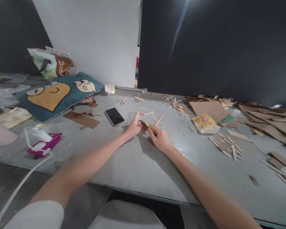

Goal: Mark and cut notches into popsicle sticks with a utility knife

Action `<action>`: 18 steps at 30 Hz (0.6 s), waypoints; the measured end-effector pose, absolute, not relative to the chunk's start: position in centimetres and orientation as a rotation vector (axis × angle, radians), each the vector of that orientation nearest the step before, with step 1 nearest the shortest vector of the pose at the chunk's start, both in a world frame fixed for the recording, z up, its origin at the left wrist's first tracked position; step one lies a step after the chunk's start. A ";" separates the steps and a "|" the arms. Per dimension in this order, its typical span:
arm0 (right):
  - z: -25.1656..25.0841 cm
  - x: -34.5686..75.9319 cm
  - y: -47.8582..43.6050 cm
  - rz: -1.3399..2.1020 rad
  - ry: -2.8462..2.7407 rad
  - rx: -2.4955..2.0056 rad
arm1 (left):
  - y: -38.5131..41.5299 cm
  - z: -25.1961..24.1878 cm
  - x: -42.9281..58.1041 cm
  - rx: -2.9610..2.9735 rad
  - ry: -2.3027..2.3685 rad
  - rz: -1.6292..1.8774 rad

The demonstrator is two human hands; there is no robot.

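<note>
My right hand [160, 138] is wrapped round a yellow and black utility knife [153, 129], its front end pointing left to the other hand. My left hand [133, 125] is closed just left of the knife's front end. Whatever sits between its fingers is too small to make out. Beyond both hands lie loose wooden sticks [154, 117] on the grey table [133, 165]. A thin pink and white strip [160, 119] lies behind my right hand. Farther back are several star-shaped bundles of crossed sticks [139, 98].
Left are a black phone [114, 116], a cardboard strip [82, 119], a blue cushion [69, 95] and a purple power strip [46, 146] with a white cable. Right are a yellow packet [205, 123], a green-white tube [229, 117], a stick pile [234, 152] and cardboard sheets [269, 119].
</note>
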State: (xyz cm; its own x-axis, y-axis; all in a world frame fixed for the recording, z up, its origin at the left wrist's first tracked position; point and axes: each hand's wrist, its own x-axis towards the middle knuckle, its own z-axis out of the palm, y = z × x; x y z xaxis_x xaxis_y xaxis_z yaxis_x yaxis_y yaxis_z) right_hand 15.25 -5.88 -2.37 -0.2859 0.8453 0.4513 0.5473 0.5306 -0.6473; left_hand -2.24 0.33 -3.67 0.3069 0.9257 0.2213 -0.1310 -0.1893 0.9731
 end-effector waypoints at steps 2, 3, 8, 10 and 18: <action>-2.4 15.1 -6.0 0.470 -1.986 -1.128 | 0.3 -3.7 -2.3 1.411 0.796 1.158; -2.3 15.0 -6.0 0.468 -1.991 -1.135 | 0.2 -3.7 -2.3 1.412 0.799 1.154; -2.2 14.9 -6.4 0.457 -1.987 -1.197 | 0.0 -3.5 -2.3 1.461 0.805 1.123; -2.1 15.0 -6.6 0.445 -1.986 -1.209 | -0.1 -3.5 -2.3 1.508 0.818 1.110; -1.8 14.4 -6.7 0.455 -1.968 -1.229 | -0.1 -3.5 -2.0 1.513 0.871 1.125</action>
